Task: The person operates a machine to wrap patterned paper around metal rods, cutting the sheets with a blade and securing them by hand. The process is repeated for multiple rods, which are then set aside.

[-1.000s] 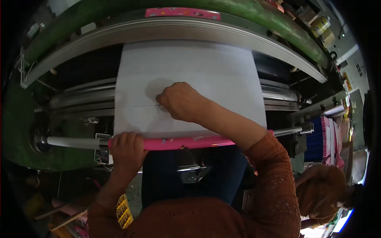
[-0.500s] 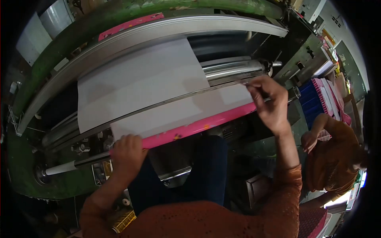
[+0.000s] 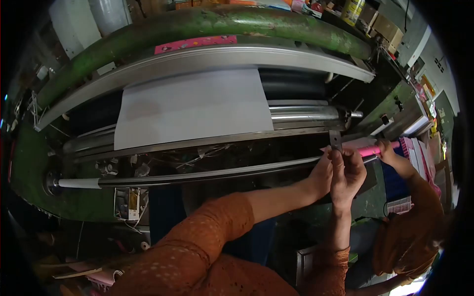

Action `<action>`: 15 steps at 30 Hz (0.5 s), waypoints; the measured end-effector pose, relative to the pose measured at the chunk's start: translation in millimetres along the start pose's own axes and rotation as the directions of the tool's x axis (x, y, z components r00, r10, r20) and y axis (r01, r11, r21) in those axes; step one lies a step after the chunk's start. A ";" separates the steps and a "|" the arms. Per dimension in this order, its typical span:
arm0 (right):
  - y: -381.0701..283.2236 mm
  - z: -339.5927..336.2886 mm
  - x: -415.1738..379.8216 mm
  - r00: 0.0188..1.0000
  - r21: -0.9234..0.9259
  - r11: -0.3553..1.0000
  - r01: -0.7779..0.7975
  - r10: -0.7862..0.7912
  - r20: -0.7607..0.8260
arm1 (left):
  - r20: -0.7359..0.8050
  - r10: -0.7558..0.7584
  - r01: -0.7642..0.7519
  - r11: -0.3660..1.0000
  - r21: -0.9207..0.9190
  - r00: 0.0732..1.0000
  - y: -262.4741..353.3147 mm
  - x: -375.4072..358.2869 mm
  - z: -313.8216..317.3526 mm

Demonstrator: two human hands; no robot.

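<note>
My left hand (image 3: 322,173) reaches across to the right, fingers closed at the near end of the pink roll (image 3: 368,151), partly hidden behind my right hand. My right hand (image 3: 347,173) is closed on a small flat metal piece (image 3: 335,139) that points upward. A co-worker's hand (image 3: 389,152) grips the roll's far end. White paper (image 3: 197,106) lies over the machine's rollers, its lower edge at the metal bar (image 3: 197,142). Below that runs a long bare shaft (image 3: 212,174).
A green pipe (image 3: 222,22) and a curved metal rail (image 3: 207,54) span the back. A co-worker (image 3: 407,232) is at the right, beside stacked pink-and-white sheets (image 3: 419,160). A small box (image 3: 127,203) sits below the shaft's left part.
The pink roll has left the shaft and moved right, between my hands and the co-worker's hand. My left hand has crossed to my right hand. The white sheet below the bar is gone from there.
</note>
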State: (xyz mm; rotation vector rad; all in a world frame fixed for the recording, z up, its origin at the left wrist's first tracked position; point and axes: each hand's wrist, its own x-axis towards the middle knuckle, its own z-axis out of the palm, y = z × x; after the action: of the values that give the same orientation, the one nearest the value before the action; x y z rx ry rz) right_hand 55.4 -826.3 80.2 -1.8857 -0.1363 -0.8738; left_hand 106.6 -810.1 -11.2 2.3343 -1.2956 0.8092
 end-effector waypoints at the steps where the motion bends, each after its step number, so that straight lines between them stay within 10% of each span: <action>1: -7.6 13.7 9.0 0.999 0.052 0.997 -0.053 0.053 0.002 | -0.079 0.051 -0.049 0.999 0.021 0.996 -7.7 -16.4 -30.8; 6: -45.2 111.0 84.2 0.991 0.188 0.982 0.035 -0.058 0.117 | -0.047 0.076 -0.088 0.928 -0.362 0.996 -73.5 -160.7 -107.7; 10: -80.0 203.1 167.9 0.968 -0.032 0.969 0.246 -0.245 0.053 | 0.225 -0.344 0.411 0.753 -0.514 0.911 -126.8 -243.4 -165.2; 13: -77.3 246.4 204.5 0.982 -0.221 0.961 0.165 -0.141 0.122 | 0.252 -0.622 0.640 0.542 -0.545 0.741 -159.2 -284.9 -183.4; 15: -94.0 250.0 190.1 0.915 0.121 0.940 -0.318 0.271 0.300 | 0.293 -0.744 0.680 0.281 -0.677 0.600 -182.8 -317.8 -175.6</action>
State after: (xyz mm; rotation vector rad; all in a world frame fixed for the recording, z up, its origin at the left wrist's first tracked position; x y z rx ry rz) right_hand 279.0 -626.0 212.0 -1.8026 -0.0890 -0.3749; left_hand 75.0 -410.7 -80.4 1.7977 -0.2443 0.0000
